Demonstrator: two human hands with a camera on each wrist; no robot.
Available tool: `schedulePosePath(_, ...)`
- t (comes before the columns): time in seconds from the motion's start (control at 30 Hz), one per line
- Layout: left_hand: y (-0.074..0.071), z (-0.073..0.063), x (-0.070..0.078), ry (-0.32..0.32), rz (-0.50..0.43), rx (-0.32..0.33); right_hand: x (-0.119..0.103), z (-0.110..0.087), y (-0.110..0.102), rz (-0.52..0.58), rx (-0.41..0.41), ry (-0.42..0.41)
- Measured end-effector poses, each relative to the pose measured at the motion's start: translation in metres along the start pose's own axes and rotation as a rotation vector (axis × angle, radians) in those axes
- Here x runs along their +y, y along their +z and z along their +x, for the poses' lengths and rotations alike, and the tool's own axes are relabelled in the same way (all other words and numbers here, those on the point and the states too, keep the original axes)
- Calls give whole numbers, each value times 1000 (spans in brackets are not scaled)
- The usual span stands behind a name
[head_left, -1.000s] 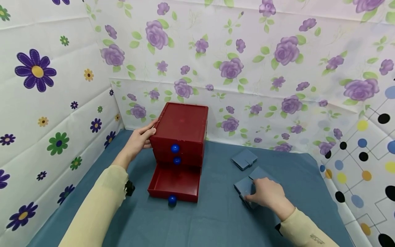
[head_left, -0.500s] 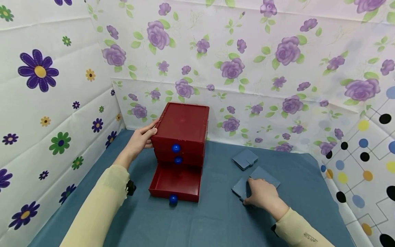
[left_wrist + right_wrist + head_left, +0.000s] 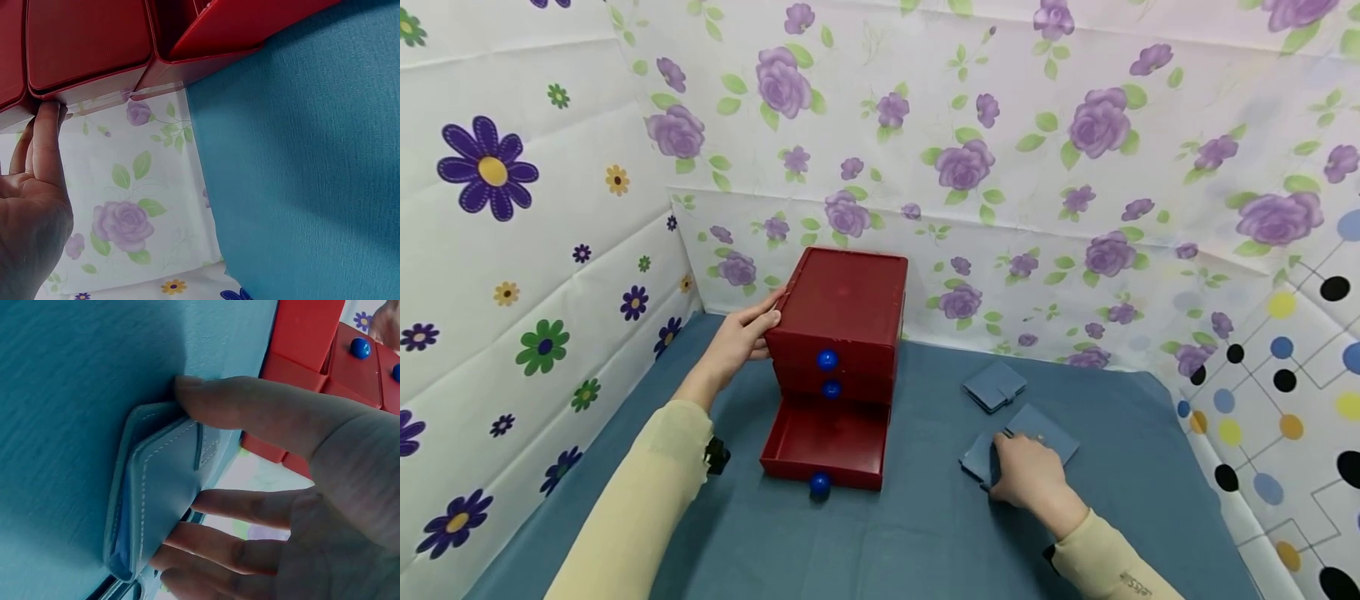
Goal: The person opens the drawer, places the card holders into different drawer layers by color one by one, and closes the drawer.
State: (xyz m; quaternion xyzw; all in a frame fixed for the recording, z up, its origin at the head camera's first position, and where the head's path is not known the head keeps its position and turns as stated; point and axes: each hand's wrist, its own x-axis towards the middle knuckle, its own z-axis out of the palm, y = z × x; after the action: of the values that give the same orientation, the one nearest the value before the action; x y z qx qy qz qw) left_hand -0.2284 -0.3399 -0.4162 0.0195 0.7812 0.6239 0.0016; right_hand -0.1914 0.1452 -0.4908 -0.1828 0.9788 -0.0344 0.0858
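Observation:
A red drawer box (image 3: 842, 296) with blue ball knobs stands left of the middle, its bottom drawer (image 3: 827, 437) pulled out. My left hand (image 3: 735, 342) rests against the box's left side, its fingers fairly straight in the left wrist view. My right hand (image 3: 1033, 477) is over a blue-grey wallet (image 3: 976, 460) on the table. In the right wrist view the thumb lies at one edge of this stitched wallet (image 3: 164, 481) and the fingers at the opposite edge. A second wallet (image 3: 1051, 432) lies right behind it, partly hidden by the hand.
A third blue-grey wallet (image 3: 995, 387) with a strap lies farther back on the blue tablecloth (image 3: 925, 533). A flowered sheet (image 3: 1000, 208) hangs behind the table. Patterned sheets also stand at the left and right sides.
My right hand has slid a little to the left along with the wallet, showing more of the second wallet. The left hand stays at the box.

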Motion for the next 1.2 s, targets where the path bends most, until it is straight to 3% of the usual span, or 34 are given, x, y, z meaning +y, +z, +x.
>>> schedulePosePath(0.37, 2, 2, 1, 2, -4, -5, 12, 4, -5, 80, -119, 33)
schedulePosePath(1.2, 0, -1, -1, 4, 16, 8, 16, 7, 9, 100, -82, 12)
